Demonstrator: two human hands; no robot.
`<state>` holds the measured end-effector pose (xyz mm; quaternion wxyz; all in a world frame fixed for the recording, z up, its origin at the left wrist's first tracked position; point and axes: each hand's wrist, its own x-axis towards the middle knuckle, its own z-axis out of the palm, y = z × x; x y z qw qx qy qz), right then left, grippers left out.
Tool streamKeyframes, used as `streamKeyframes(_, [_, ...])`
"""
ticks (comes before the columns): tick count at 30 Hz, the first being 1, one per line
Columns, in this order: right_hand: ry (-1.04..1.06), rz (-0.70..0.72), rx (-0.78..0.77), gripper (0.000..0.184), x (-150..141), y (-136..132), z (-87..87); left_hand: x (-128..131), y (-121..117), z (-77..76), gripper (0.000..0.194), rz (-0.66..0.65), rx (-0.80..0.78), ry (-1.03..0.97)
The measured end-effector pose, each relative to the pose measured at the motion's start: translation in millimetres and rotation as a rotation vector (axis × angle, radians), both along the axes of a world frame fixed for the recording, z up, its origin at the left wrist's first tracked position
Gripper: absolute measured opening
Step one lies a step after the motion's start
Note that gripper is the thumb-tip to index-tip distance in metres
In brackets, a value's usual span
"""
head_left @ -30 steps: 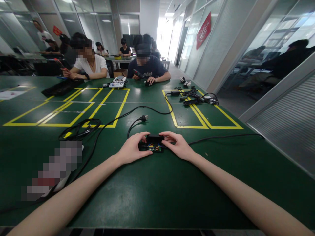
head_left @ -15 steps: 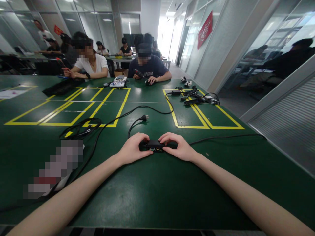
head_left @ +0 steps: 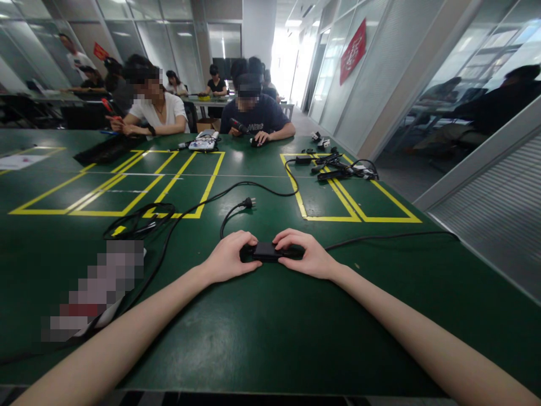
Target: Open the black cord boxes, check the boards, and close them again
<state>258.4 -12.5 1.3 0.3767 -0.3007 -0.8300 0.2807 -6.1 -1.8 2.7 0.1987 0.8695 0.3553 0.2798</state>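
Note:
A small black power adapter lies on the green table in front of me, its case showing no gap. My left hand curls round its left end, thumb at the near edge and fingers at the far edge. On the opposite end, my right hand grips in the same way. A short black cable with a plug emerges behind my left hand. Another black cable runs from behind my right hand to the table's right edge.
Left of my arm lies a blurred-out long object beside a coiled black cable. Several black adapters and cables are heaped at the back right among yellow tape lines. Two people sit across the table, one holding a dark tool.
The adapter's black cover has come down over the circuit parts that showed along its near side. Both hands keep their hold, nearly in the same place.

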Motion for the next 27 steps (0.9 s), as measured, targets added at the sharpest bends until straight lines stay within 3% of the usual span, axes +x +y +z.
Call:
streamKeyframes(4, [-0.069, 0.006, -0.002, 0.025, 0.0, 0.3, -2.7, 0.4, -0.2, 0.3, 0.026, -0.028, 0.026, 0.018])
streamKeyframes(9, [-0.162, -0.004, 0.111, 0.039, -1.1, -0.4, -3.2, 0.2, 0.3, 1.4, 0.026, -0.028, 0.085, 0.089])
streamKeyframes(18, [-0.373, -0.034, 0.197, 0.049, -3.3, -2.3, -4.0, 3.9, -3.7, 2.3, 0.025, -0.109, 0.18, 0.211])
streamKeyframes(27, [-0.573, -0.059, 0.206, 0.039, -4.3, -4.5, 0.1, 5.8, -5.7, 2.0, 0.041, -0.117, 0.186, 0.178])
